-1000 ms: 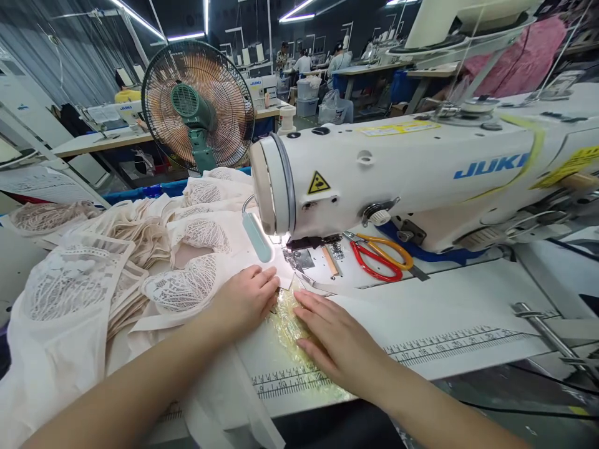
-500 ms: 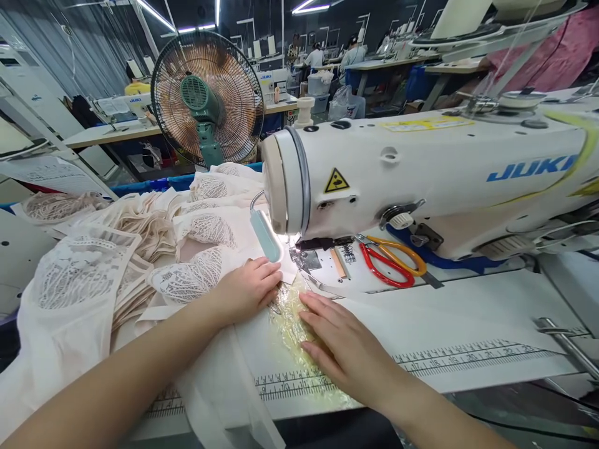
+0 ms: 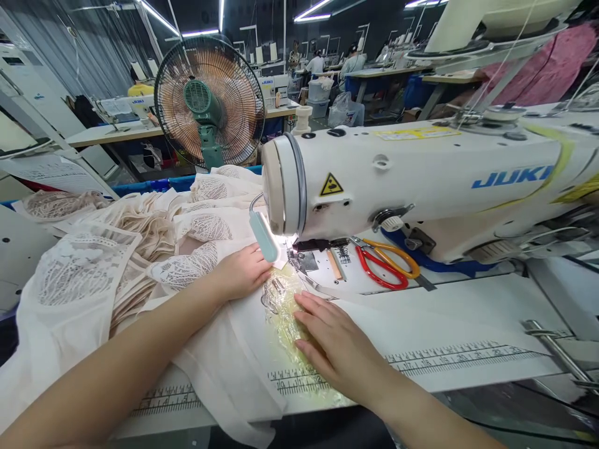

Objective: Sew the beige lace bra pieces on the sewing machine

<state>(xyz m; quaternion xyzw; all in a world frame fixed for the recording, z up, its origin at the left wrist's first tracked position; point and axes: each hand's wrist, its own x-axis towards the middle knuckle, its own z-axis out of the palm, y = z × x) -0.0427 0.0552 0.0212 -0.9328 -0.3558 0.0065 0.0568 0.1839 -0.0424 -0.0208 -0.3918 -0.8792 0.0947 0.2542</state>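
Over the bench's near edge hangs the tail of a pale fabric strip, its long axis running away from the person, across printed ruler marks and up to the left hand. That hand is the nearer one: it lies palm down on the pale cloth, fingers close together, just short of the lit spot under the machine head. Its thumb is hidden, so I cannot tell whether its grip pinches anything. To the right of the strip, the right hand has its fingers slightly spread and holds nothing, fingertips resting on a crinkled, yellowish clear film stuck to the bench between the two hands.

Just beyond the left fingertips slants a grey-green lamp; red-and-orange-handled scissors lie farther right, below the arm of the sewing machine. Lace-cupped garments are heaped to the left, with a fan behind them.

Far back, clear plastic boxes stand stacked, the upper one topped with something pale, beside a translucent bag whose contents are too blurred to tell.
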